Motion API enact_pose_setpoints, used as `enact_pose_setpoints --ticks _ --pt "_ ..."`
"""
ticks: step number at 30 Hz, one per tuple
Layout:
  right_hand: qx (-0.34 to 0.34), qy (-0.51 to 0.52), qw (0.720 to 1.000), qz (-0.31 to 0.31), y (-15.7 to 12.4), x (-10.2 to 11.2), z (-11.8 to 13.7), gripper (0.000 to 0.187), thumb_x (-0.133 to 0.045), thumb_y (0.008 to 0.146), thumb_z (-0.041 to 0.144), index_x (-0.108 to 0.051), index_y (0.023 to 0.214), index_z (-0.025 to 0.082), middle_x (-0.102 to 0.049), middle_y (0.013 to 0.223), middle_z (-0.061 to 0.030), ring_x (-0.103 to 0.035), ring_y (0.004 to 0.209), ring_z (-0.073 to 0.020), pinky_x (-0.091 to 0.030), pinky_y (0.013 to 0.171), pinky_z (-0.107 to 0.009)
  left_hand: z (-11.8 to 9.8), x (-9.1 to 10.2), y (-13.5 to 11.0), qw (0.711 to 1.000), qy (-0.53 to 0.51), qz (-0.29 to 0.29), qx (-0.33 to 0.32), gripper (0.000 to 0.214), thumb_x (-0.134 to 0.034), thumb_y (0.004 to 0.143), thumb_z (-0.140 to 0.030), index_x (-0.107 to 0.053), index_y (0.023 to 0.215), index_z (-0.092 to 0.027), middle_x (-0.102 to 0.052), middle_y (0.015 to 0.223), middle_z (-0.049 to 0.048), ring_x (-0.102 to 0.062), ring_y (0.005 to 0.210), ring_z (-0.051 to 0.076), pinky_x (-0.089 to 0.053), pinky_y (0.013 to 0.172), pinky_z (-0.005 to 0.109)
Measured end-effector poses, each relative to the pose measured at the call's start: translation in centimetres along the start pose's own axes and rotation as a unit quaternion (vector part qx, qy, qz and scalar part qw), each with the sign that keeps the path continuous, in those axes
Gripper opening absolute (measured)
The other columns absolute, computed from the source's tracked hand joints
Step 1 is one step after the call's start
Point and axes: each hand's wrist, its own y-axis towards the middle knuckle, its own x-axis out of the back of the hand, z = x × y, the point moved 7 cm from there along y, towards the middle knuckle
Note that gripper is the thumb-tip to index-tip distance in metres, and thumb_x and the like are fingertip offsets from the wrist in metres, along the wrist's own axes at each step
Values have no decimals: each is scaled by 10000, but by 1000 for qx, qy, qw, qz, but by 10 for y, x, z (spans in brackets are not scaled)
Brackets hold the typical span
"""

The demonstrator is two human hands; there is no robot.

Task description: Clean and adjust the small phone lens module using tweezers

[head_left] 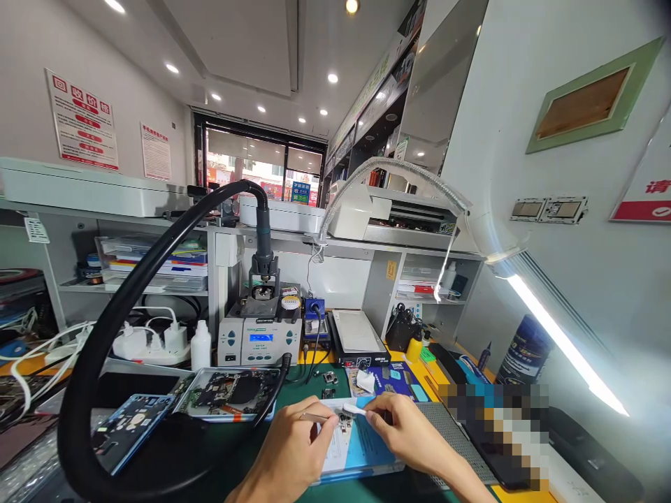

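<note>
White brush (351, 409) pinched in my right hand (395, 420), thin metal tool (313, 418) pinched in my left hand (298, 439), both angled inward, presumably to reach the small board (344, 423).

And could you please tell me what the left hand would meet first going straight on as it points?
Probably the small silvery electronic part just beyond the left hand, though the slender white brush is close and depth is unclear.
</note>
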Motion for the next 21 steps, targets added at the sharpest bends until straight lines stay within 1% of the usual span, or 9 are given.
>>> enact_pose_setpoints --ticks 4,6,8,10,15,18,21 --pt "14 -27 1000 -6 1 0 6 313 -490 946 338 -764 975 189 -754 985 -94 -668 901 -264 -446 776 -329 2 0 -1 1000 -3 1 8 346 -462 986 -231 -630 684 -207 -616 683 10 -585 603 141 -391 543 258" --pt "13 -26 1000 0 0 -2 6 312 -491 949 346 -766 969 200 -752 966 -89 -670 895 -264 -447 770 -327 2 -1 -1 1000 -7 3 12 339 -464 985 -232 -645 700 -207 -625 691 13 -587 601 142 -393 541 258" --pt "14 -25 1000 3 0 -3 6 306 -497 951 350 -767 971 209 -751 965 -87 -671 928 -270 -449 797 -330 3 0 -1 1000 -10 2 13 334 -467 984 -231 -650 706 -207 -632 697 14 -588 602 142 -392 541 257" --pt "14 -31 999 -10 -1 -3 6 307 -492 955 345 -764 993 208 -748 975 -92 -670 942 -273 -450 811 -333 2 0 0 1000 -10 0 10 336 -467 983 -227 -641 697 -204 -634 693 13 -588 602 141 -391 546 256" --pt "23 -47 999 -9 -1 -4 8 295 -489 960 326 -765 1002 231 -740 967 -78 -670 905 -260 -440 761 -315 1 0 0 1000 -9 7 13 337 -467 981 -227 -644 695 -202 -638 694 16 -590 605 141 -390 544 252" --pt "26 -65 997 -22 -1 -1 10 294 -487 960 304 -766 1024 236 -722 940 -74 -665 866 -246 -432 739 -308 2 -1 0 1000 -13 10 20 339 -464 980 -220 -643 693 -199 -641 700 18 -599 617 141 -398 557 247" --pt "31 -61 998 -16 -2 0 13 284 -502 956 305 -768 1036 247 -712 917 -65 -661 855 -236 -427 724 -297 2 -1 0 1000 -13 10 18 325 -467 977 -226 -661 717 -198 -648 709 22 -604 624 144 -405 566 248"
